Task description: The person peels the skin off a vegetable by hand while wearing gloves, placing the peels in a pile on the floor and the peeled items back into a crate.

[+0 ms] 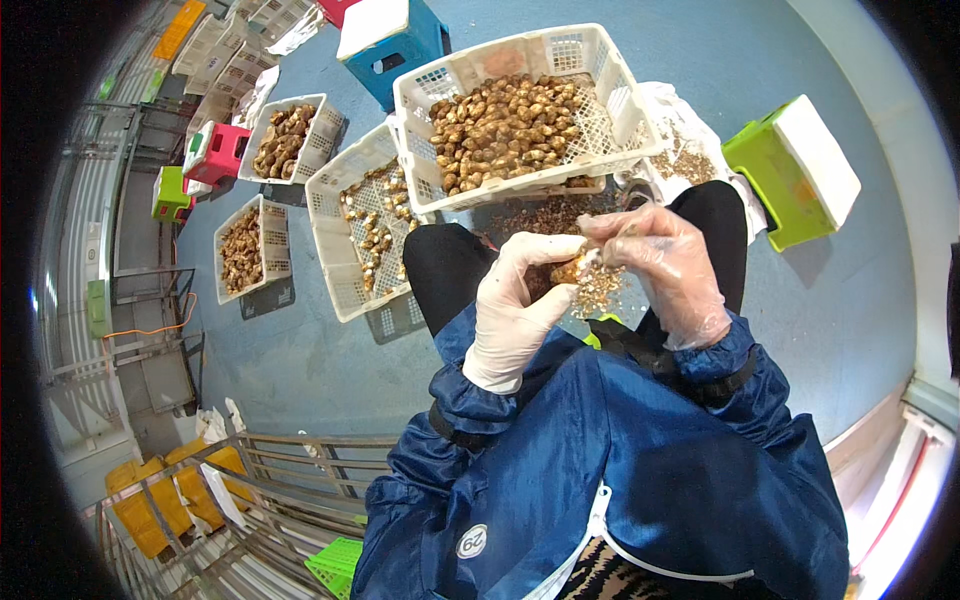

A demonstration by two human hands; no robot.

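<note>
My left hand [517, 300], in a white glove, grips a knobbly brown piece of produce [565, 271] with a white end. Whether it is a tuber or a mushroom I cannot tell. My right hand [664, 262] wears a loose clear plastic glove. Its bent fingers meet the left fingertips at the white end of the piece; what lies between them is hidden. Below the hands, brown and pale scraps [596, 294] are scattered between my knees. Just beyond, a large white plastic crate [630, 150] holds a heap of similar brown pieces [502, 131].
Left of it, a second white crate [334, 247] contains fewer pieces with white ends. Two smaller filled crates [279, 244] [319, 142] stand farther left. A blue stool [390, 56] and a green stool [787, 176] flank the crates. Scraps lie on a white cloth [664, 105]. Metal racking [300, 465] stands lower left.
</note>
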